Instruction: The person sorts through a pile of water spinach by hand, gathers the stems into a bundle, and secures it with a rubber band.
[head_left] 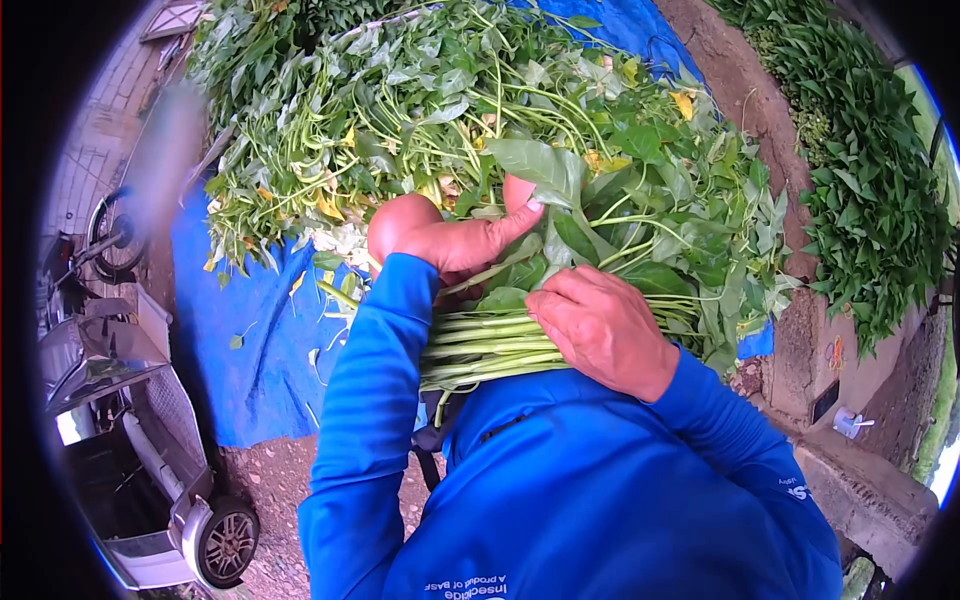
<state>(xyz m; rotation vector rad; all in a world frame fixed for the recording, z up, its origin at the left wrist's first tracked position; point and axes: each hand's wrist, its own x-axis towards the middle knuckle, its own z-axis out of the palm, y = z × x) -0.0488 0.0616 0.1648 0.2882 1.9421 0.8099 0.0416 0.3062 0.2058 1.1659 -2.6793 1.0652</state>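
Note:
A bundle of long green water spinach stems [490, 340] lies crosswise over my lap, its leafy end to the right. My right hand [605, 325] rests on top of the bundle with its fingers curled over the stems. Just above it, my left hand [460, 245] is closed around a leafy stem, its thumb stretched toward a broad leaf [540, 170]. The fingers of that hand are partly hidden by leaves and stems. Beyond both hands spreads a large heap of loose water spinach [400, 110], with some yellowed leaves in it.
A blue tarp [240, 340] lies under the heap, with scraps on it. To the right, dark leafy plants [850, 180] line a concrete edge [800, 370], with a small plastic cup [850, 422] nearby. At left stand a vehicle [150, 470] and a wheel [115, 235]. A blurred shape crosses the upper left.

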